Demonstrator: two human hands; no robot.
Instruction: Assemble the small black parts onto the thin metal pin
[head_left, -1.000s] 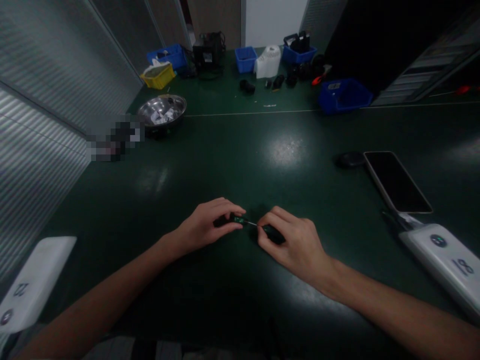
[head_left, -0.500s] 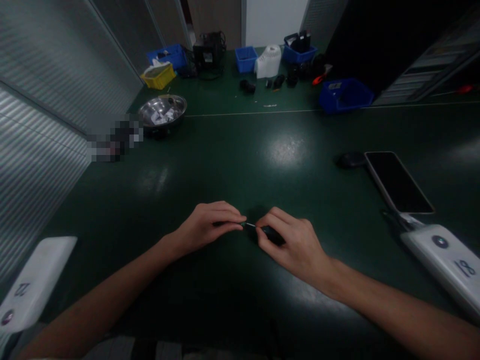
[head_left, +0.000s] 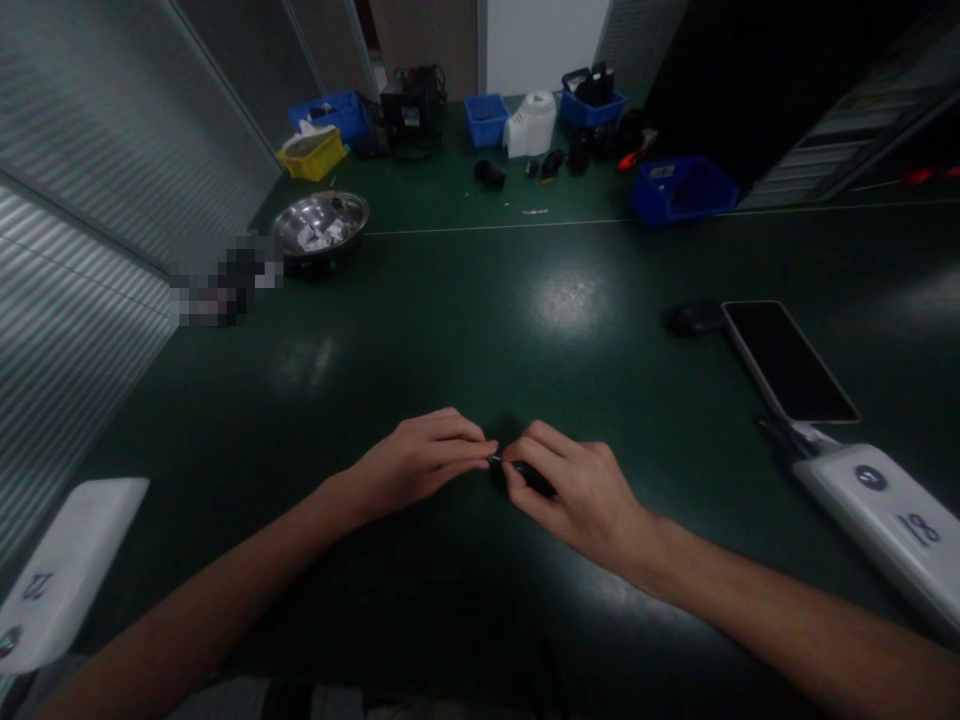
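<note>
My right hand (head_left: pixel 574 490) is closed round the dark handle of a screwdriver (head_left: pixel 535 479), whose thin metal shaft points left. Between the fingertips of my left hand (head_left: pixel 427 455) is a small green piece (head_left: pixel 492 459), mostly hidden by the fingers. The shaft's tip meets or nearly meets this piece; whether they touch I cannot tell. Both hands are just above the dark green table (head_left: pixel 450 340), with their fingertips almost together.
A phone (head_left: pixel 789 362) and a dark mouse-shaped object (head_left: pixel 697 318) lie to the right. White numbered devices (head_left: pixel 889 530) flank my arms. A metal bowl (head_left: pixel 320 228) with white scraps stands back left. Blue bins (head_left: pixel 684 192), a yellow bin (head_left: pixel 312 155) and a white vented housing (head_left: pixel 530 125) line the back.
My right hand has shifted slightly left, towards my left hand. Less of the screwdriver's shaft shows between the fingertips. The whole view has moved a little.
</note>
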